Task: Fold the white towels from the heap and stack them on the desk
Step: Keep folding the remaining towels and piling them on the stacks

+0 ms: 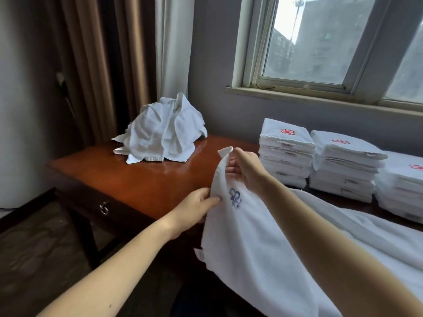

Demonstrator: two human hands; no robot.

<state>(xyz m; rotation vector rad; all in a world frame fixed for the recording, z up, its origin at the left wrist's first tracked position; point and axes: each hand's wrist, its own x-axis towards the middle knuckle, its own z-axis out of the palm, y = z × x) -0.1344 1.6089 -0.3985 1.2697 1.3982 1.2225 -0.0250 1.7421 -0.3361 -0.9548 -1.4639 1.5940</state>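
Observation:
A white towel (247, 243) with a blue embroidered emblem hangs in front of me over the desk's near edge. My right hand (246, 169) pinches its top corner, lifted above the desk. Lower down, my left hand (199, 205) pinches the towel's left edge beside the emblem. A heap of crumpled white towels (161, 131) lies at the far left of the brown wooden desk (142, 179). Three stacks of folded towels with red emblems (286, 152) (343, 165) (402, 186) stand along the desk's right side under the window.
More white cloth (366, 229) lies spread at the lower right under my right arm. The desk has a drawer with a metal pull (104, 208). Brown curtains hang behind the heap; a window sill runs above the stacks.

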